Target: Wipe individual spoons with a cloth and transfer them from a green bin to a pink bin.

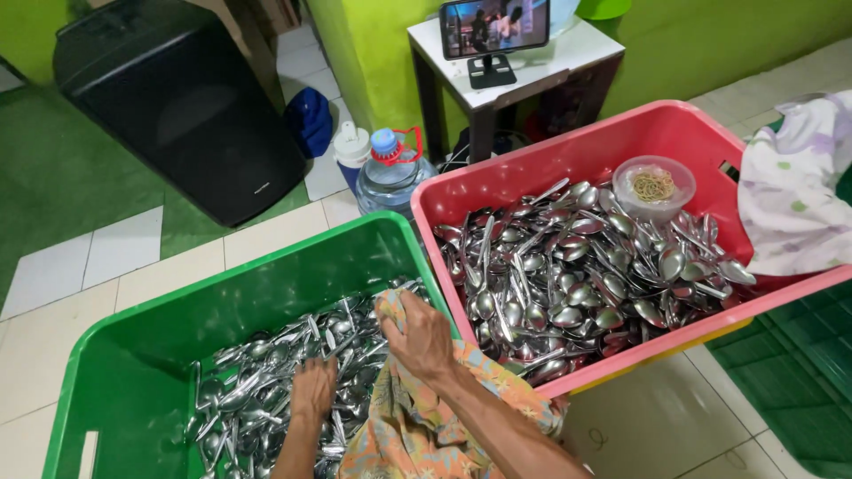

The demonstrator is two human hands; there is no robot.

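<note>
Head view, looking straight down: the right hand (417, 335) is closed round a bunched-up patterned cloth (417, 426), orange and teal, pinching its top end right at the inner edge of the green crate (133, 355). The left hand (312, 388) is down flat in the pile of spoons (257, 381) inside that crate, fingers dug in among the metal, so I honestly can't tell if it's got hold of one or is just resting there. The spoons fill the bottom of the green crate, all jumbled. Right next to it, touching along one side, sits a pink crate (532, 168) heaped with more spoons (577, 266), and a little clear tub of rubber bands (654, 185) is perched on top near the far corner. A pale flowery cloth (794, 195) hangs over the pink crate's right edge. Behind the crates there's a big water bottle (390, 173) with a blue cap, a black speaker (177, 98) on the floor, and a phone (494, 25) on a stand on a small white table (568, 55).
</note>
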